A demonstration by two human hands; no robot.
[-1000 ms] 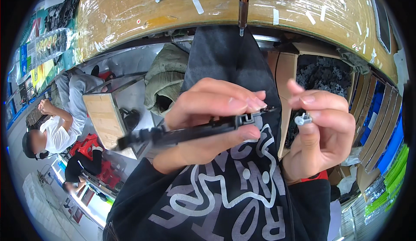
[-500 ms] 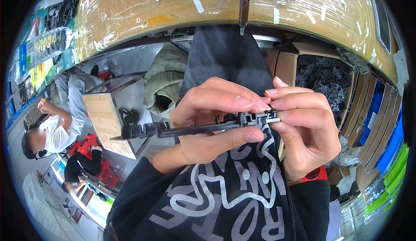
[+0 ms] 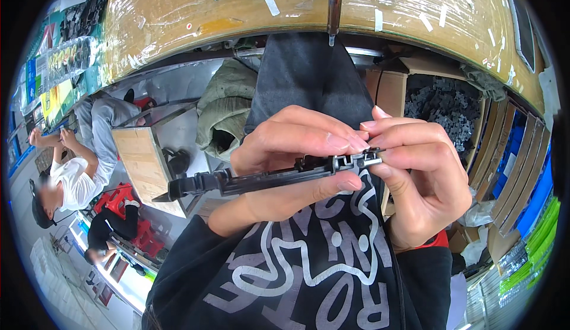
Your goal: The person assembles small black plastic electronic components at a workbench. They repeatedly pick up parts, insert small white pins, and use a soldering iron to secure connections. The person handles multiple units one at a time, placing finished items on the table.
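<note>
A long, narrow black plastic part (image 3: 261, 182) with clips and ribs lies across my lap area, held in the air and tilted slightly up to the right. My left hand (image 3: 291, 137) grips it, fingers along the upper side and thumb below. At its right end sits a small shiny metal piece (image 3: 373, 161). My right hand (image 3: 430, 172) has thumb and fingertips closed around this end, touching the metal piece or the plastic beside it. Exactly what the right fingertips pinch is partly hidden.
Ahead stands a film-covered wooden table (image 3: 178, 15), with a vertical tool tip (image 3: 333, 24) hanging over its near edge. A box of small dark parts (image 3: 442, 110) is below right. Left are a wooden board (image 3: 139, 163), a draped green cloth (image 3: 222, 110) and a seated person (image 3: 74, 178).
The left end of the black part has swung slightly down and the part has rolled a little, showing more of its side. My right hand has shifted slightly right.
</note>
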